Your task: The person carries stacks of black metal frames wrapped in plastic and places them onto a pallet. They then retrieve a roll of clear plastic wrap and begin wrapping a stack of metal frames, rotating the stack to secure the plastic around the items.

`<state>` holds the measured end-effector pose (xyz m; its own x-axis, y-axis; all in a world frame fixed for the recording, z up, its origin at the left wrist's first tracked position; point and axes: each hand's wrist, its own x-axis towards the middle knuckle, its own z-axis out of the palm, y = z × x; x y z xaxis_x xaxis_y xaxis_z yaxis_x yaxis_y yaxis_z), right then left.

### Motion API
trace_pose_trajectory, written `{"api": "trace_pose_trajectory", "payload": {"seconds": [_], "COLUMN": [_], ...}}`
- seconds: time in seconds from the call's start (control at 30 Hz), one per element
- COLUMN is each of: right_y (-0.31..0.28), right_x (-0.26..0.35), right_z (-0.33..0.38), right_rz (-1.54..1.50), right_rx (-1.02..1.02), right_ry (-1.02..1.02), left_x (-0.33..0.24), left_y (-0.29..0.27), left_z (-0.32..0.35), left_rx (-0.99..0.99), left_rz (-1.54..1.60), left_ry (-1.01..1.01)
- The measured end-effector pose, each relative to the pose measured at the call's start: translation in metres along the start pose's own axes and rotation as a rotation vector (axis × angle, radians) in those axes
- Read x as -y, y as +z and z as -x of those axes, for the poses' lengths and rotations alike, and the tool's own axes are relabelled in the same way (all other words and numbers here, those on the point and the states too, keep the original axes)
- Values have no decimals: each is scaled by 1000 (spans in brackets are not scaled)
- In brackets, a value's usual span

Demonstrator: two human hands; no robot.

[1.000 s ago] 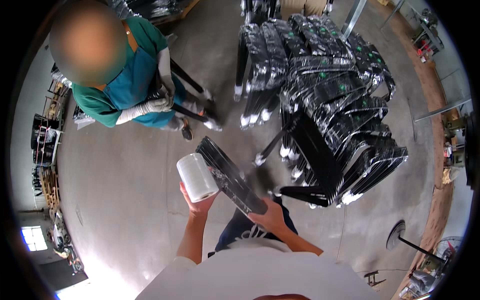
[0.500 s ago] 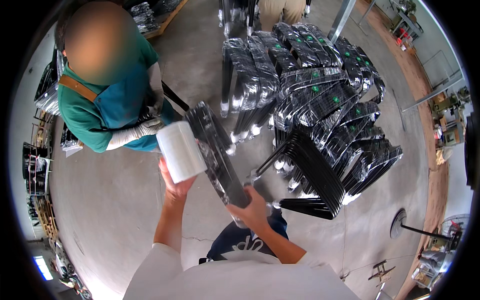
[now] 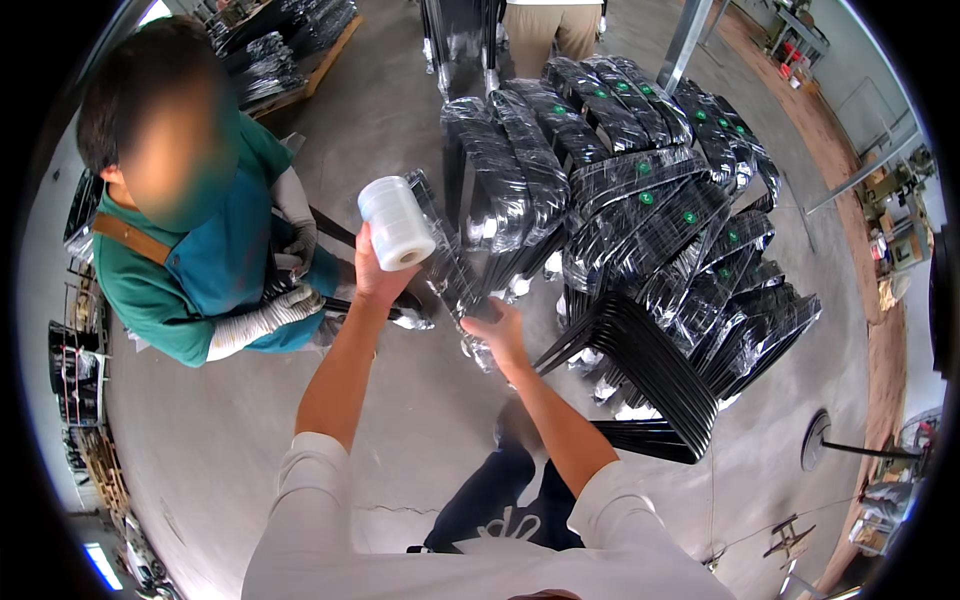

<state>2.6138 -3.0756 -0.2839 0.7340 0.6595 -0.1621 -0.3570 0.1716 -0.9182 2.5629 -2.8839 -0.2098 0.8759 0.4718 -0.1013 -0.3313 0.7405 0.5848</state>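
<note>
My left hand (image 3: 376, 268) grips a roll of clear stretch film (image 3: 392, 218) near its lower end, the core's opening turned toward me. Just right of the roll stands a film-wrapped bundle of black metal frames (image 3: 452, 278), its top running away from me. My right hand (image 3: 497, 332) is closed over the bundle's near end, thumb toward the left; part of its grip is hidden. Beside my right forearm, an unwrapped stack of black bent-tube frames (image 3: 655, 370) leans against the wrapped ones.
Several wrapped bundles of black frames (image 3: 640, 200) fill the right. A co-worker in a green shirt and blue apron (image 3: 215, 270) stands close at left, wearing pale gloves. Another person's legs (image 3: 550, 38) show at the far side, near a metal post (image 3: 690, 45). A round-based stand (image 3: 817, 440) is at right.
Both my hands have moved away from me, the left carrying the film roll farther and slightly right. The bundle now sits farther off. The co-worker appears lower and more to the left.
</note>
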Motion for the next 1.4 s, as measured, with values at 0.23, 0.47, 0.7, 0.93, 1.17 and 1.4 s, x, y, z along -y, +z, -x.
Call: {"api": "trace_pose_trajectory", "payload": {"seconds": [0.23,0.47,0.7,0.93,1.17,1.4], "right_y": [-28,-18,-21,-39,-139,-356], "right_x": [17,90,277,336,314,143], "right_z": [-53,-5,118,171,182,107], "right_rz": [282,858,92,65,273,1143], "right_rx": [-51,-116,508,194,-289,247], "right_ry": [75,-379,-907,-1164,-505,392], "left_x": [26,27,76,160,254,325], "left_y": [-18,-33,-68,3,81,119], "left_z": [-65,-36,141,227,207,188], "left_rx": [-6,0,41,140,401,272], "left_rz": [64,122,101,112,170,190], "left_ry": [-24,-121,-379,-809,-764,-453]}}
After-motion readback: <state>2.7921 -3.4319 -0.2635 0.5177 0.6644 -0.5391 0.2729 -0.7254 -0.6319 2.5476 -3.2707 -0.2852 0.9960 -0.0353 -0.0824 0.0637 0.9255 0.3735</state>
